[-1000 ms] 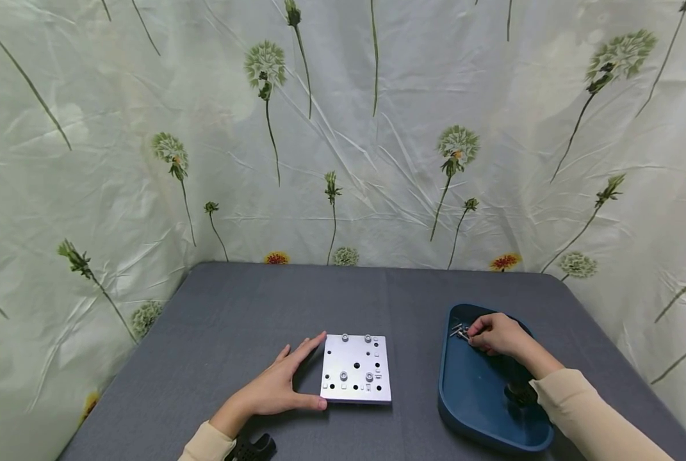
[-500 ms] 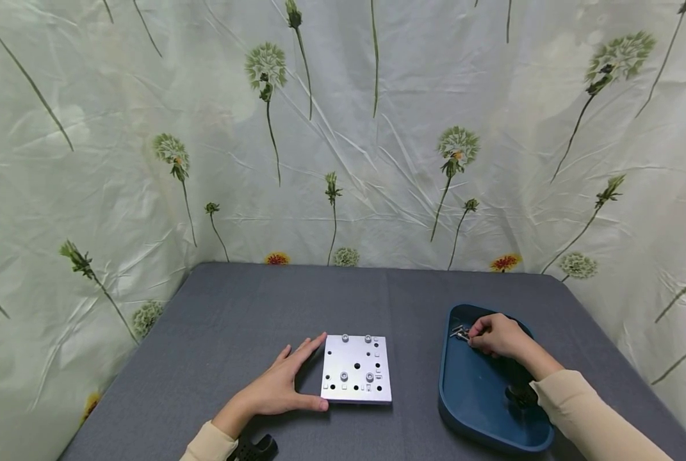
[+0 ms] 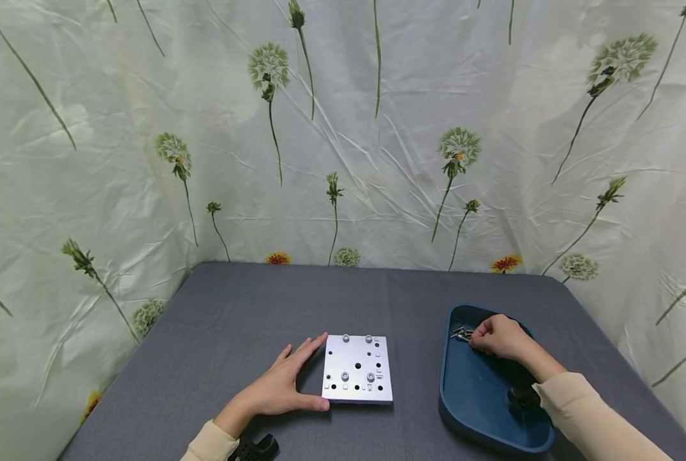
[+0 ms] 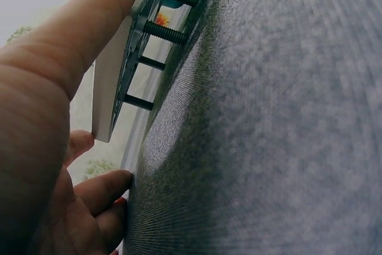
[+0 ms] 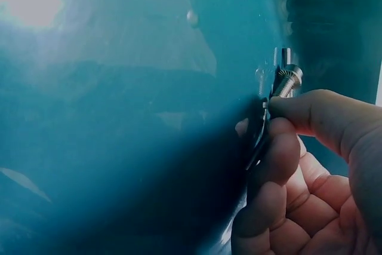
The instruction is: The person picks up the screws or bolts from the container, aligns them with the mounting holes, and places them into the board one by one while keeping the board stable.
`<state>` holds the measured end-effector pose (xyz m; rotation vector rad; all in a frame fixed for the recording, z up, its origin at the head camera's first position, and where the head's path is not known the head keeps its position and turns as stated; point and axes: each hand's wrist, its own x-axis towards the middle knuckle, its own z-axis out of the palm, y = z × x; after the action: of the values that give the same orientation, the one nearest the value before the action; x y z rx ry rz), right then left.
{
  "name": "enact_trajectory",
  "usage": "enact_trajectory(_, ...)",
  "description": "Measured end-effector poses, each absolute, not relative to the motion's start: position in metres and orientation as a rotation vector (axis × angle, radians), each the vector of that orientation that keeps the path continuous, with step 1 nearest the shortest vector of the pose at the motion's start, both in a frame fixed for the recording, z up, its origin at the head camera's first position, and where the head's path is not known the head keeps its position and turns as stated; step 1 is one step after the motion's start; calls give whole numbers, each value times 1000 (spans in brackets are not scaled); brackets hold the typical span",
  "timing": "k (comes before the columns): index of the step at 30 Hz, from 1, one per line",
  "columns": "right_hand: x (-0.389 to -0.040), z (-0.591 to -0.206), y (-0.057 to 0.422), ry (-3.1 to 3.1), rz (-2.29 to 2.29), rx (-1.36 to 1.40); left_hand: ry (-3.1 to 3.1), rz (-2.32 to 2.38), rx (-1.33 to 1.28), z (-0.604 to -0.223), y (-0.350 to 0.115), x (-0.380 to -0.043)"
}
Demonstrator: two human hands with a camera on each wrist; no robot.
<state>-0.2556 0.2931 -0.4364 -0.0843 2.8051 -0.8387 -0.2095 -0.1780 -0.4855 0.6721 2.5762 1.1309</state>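
A square silver metal plate (image 3: 357, 358) with holes has several socket-head screws (image 3: 345, 376) set in it. Their threaded shanks (image 4: 164, 32) stick out underneath, toward the table, in the left wrist view. My left hand (image 3: 279, 387) holds the plate by its left side, thumb on the near corner and index fingertip at the far one. Inside the blue tray (image 3: 469, 410), my right hand (image 3: 499, 336) reaches into a small pile of loose screws (image 3: 460, 333). Thumb and index finger pinch at a screw (image 5: 289, 79), its ribbed head showing above the thumb tip; the other fingers are curled.
The tray stands at the right on the grey cloth-covered table (image 3: 296, 294), with a dark round thing (image 3: 522, 398) beneath the right wrist. A black strap-like piece (image 3: 256, 448) sits at the left wrist. Behind hangs a flower-print curtain (image 3: 204, 96).
My right fingers have shifted very slightly among the screws, and some of the loose screws lie a little differently. The left hand and plate stay in place.
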Motion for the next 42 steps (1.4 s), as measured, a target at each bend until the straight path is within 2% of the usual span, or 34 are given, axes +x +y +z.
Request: enact_trajectory(42, -239, -397, 284, 2780, -1196, -46, 2589, 1129, 691, -487, -178, -209)
